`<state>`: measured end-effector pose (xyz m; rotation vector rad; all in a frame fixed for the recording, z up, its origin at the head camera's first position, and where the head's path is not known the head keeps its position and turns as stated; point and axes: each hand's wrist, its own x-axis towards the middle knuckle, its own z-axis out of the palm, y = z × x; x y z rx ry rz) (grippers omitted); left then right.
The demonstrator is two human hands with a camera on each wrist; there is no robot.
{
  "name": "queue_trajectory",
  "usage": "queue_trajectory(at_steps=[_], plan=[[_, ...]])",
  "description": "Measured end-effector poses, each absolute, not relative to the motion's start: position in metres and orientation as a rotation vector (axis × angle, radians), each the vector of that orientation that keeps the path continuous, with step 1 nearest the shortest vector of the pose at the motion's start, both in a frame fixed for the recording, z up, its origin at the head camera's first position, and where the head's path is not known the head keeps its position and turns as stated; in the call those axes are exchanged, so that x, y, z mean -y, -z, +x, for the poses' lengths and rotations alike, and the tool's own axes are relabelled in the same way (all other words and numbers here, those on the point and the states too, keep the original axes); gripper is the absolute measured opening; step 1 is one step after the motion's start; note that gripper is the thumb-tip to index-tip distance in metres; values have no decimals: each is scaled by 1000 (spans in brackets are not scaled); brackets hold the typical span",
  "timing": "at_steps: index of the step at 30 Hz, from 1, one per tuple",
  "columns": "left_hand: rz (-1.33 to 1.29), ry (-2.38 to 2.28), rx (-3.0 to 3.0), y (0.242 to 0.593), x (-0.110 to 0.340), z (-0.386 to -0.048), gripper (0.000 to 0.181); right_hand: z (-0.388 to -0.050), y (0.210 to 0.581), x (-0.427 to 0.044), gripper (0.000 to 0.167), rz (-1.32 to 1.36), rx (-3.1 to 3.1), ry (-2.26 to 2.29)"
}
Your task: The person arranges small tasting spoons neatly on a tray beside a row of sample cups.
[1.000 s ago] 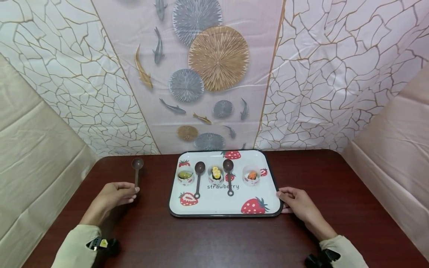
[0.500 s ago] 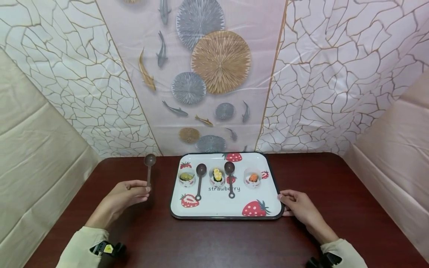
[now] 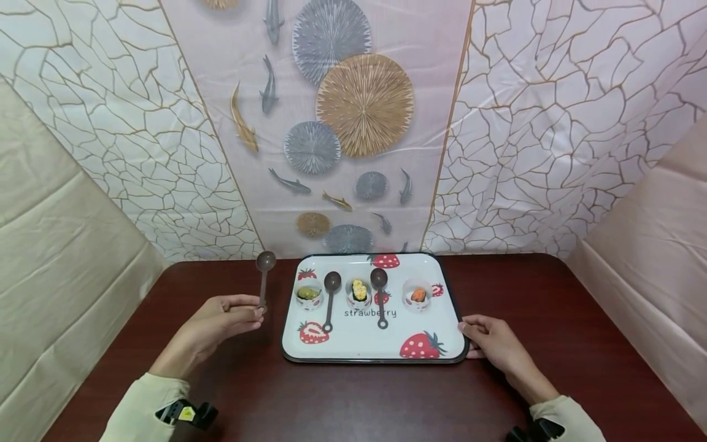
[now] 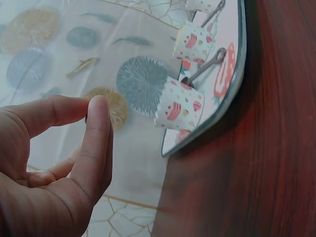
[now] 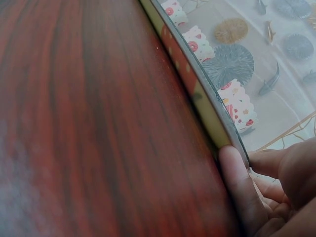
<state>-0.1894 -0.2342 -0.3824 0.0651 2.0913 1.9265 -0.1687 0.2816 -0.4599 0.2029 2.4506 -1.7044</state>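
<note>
My left hand (image 3: 221, 325) pinches the handle end of a brown measuring spoon (image 3: 265, 270) between thumb and fingers, its round bowl pointing up and away, left of the tray. In the left wrist view the fingertips hide nearly all of that spoon. My right hand (image 3: 494, 344) holds the right edge of a white strawberry-print tray (image 3: 359, 344), the thumb on its rim. On the tray lie two more brown spoons, a left one (image 3: 330, 301) and a right one (image 3: 380, 298). Between and beside them stand paper cups with green food (image 3: 308, 293), yellow food (image 3: 359, 291) and orange food (image 3: 418, 295).
The tray stands on a dark red-brown wooden table (image 3: 353, 399), near its back edge. Behind the table hangs a patterned cloth (image 3: 364, 104). Beige padded panels (image 3: 72, 245) flank both sides.
My left hand has moved right with the spoon, bringing it close to the tray's left edge. My right hand keeps its hold on the tray. The head view has tilted slightly.
</note>
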Motion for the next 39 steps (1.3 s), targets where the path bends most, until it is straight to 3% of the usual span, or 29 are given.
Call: queue_trajectory(at_steps=[39], plan=[[211, -1822, -2126, 360, 180, -187, 44, -167, 459, -280, 45, 215, -2470, 1679]])
